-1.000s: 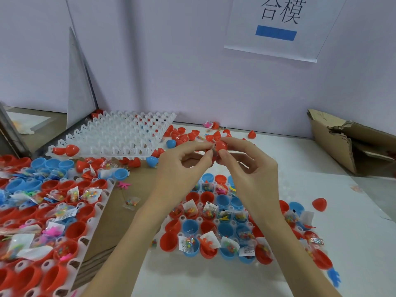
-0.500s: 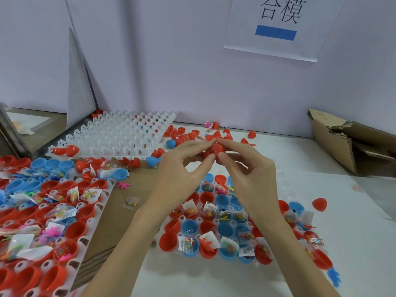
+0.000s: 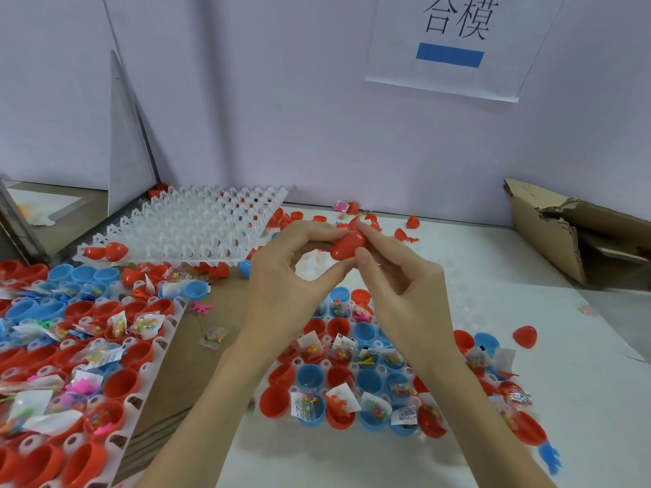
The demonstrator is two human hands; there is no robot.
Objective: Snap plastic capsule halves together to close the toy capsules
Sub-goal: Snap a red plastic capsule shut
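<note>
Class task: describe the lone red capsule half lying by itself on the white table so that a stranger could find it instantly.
Start at the torn cardboard box on the right, then drop toward the near edge of the white table. There lies the red capsule half, alone on bare tabletop, outside any tray, right of the filled capsules.

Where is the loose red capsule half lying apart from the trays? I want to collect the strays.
The loose red half lies on the white table at right, beyond the near tray's right end.
</note>
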